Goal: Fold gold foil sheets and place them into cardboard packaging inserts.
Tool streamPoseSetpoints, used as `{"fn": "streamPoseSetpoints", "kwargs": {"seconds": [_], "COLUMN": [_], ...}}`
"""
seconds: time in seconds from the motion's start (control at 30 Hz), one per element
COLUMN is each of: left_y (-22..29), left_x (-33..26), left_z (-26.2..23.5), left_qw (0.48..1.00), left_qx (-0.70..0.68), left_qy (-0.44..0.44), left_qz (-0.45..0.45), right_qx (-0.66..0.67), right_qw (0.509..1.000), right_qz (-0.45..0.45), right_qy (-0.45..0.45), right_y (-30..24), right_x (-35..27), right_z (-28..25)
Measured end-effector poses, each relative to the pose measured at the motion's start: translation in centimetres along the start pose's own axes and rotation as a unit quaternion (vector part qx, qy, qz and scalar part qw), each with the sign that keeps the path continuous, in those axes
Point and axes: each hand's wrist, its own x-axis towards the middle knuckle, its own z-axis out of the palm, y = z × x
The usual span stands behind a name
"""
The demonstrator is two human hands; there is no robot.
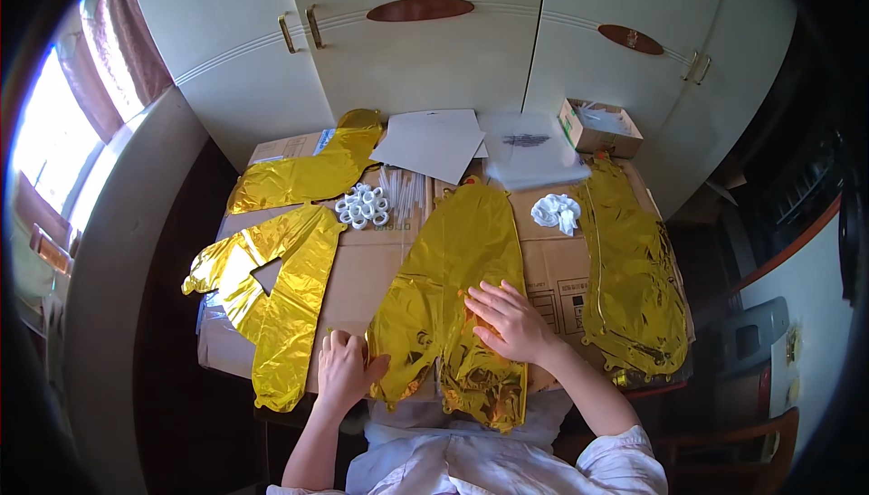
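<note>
A flat, deflated gold foil balloon (pixel 453 260) lies before me, its lower end split into two lobes and hanging over the near table edge. My right hand (pixel 511 321) rests on its right half, fingers stretched out and lying flat on the foil. At the balloon's lower left edge is my left hand (pixel 344 373), its fingers curled in and its thumb against the foil. What the curled fingers hold, if anything, is hidden. To the left lies a gold foil balloon with a cut-out hole (pixel 294 305). A long gold balloon (pixel 634 278) lies on the right.
Cardboard (pixel 362 269) covers the table. Further back are a bent gold balloon (pixel 317 165), white tape rolls (pixel 364 206), clear straws (pixel 405 192), white sheets (pixel 430 145), a clear plastic bag (pixel 534 153), crumpled white tissue (pixel 556 213) and a small box (pixel 600 127). Cabinets stand behind.
</note>
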Motion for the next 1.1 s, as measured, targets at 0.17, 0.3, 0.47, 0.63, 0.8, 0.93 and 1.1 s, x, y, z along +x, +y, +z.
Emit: {"fn": "streamPoseSetpoints", "kwargs": {"seconds": [0.17, 0.3, 0.47, 0.63, 0.8, 0.93, 1.1], "left_y": [0.9, 3.7, 9.8, 12.9, 14.1, 13.3, 8.5], "left_x": [-0.2, 0.1, 0.7, 2.1, 3.2, 3.8, 8.0], "left_z": [-0.2, -2.3, -4.9, -0.8, 1.8, 2.3, 1.9], "left_qw": [0.992, 0.964, 0.949, 0.951, 0.938, 0.904, 0.95], "left_qx": [-0.114, -0.264, -0.311, -0.255, -0.238, -0.28, -0.064], "left_qy": [-0.018, 0.017, -0.054, -0.015, -0.055, -0.041, 0.029], "left_qz": [-0.054, -0.036, -0.008, 0.176, 0.247, 0.32, 0.304], "right_qx": [-0.016, 0.108, 0.467, 0.523, 0.492, 0.356, 0.149], "right_qw": [1.0, 0.993, 0.861, 0.792, 0.809, 0.891, 0.968], "right_qz": [-0.011, 0.026, 0.202, 0.306, 0.305, 0.275, 0.197], "right_qy": [0.016, 0.043, -0.017, -0.079, -0.104, -0.069, 0.038], "right_y": [-0.5, -2.0, -3.4, -1.7, -0.7, 1.0, 0.7], "right_x": [-0.3, 0.1, 1.7, 4.0, 3.6, 1.6, -0.8], "right_z": [0.0, -0.9, -2.0, -2.5, -4.1, -2.7, -1.7]}}
